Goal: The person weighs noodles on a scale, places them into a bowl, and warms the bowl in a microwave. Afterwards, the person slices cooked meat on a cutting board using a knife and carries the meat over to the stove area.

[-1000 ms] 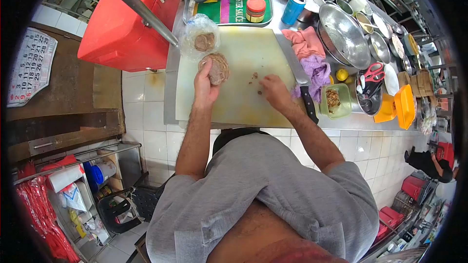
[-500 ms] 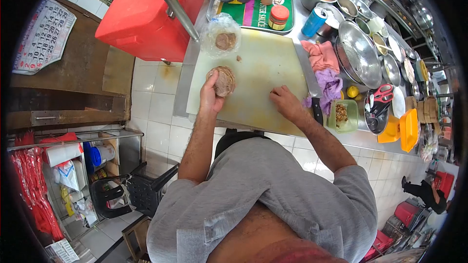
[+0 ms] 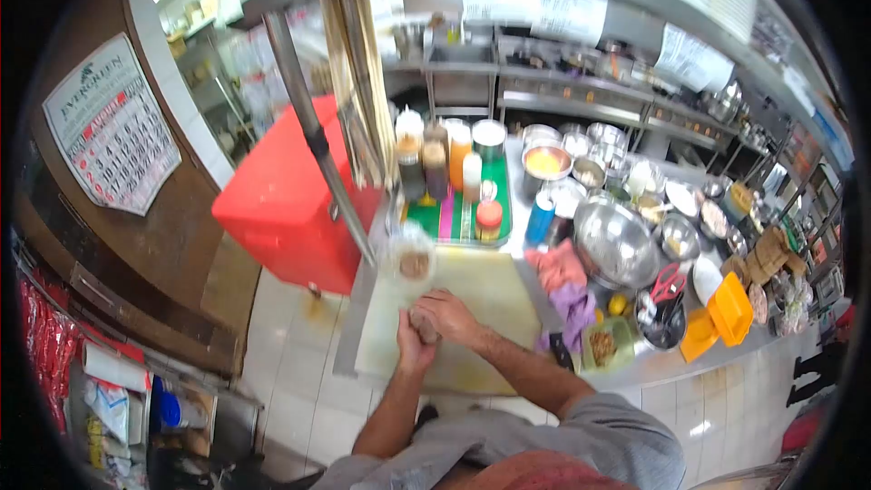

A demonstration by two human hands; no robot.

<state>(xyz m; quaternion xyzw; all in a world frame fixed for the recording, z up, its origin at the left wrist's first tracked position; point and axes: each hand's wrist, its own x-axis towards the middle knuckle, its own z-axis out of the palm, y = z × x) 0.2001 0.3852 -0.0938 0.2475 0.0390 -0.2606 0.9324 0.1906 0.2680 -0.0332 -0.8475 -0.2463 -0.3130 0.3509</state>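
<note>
A stack of round brown meat slices [image 3: 424,324] is in my left hand [image 3: 415,347], low over the pale cutting board [image 3: 490,286]. My left fingers wrap round its near left side. My right hand [image 3: 451,316] has its fingers closed over the stack's upper right side, so most of it is hidden. Just beyond my hands, at the board's far left corner, lies a clear plastic bag [image 3: 404,249] with more brown meat [image 3: 415,264] in it. A knife [image 3: 560,351] lies along the board's right edge, its black handle toward me.
Behind the board, a green tray [image 3: 497,209] holds sauce bottles and a red-lidded jar [image 3: 489,218]. To the right are pink and purple cloths [image 3: 558,265], a blue can [image 3: 541,216], a large metal colander [image 3: 617,240] and several bowls. A red cooler [image 3: 290,204] and metal pole [image 3: 318,141] stand left.
My right hand has moved left from the board to the meat slices in my left hand and closed over them. The camera has tilted up, showing more of the kitchen behind.
</note>
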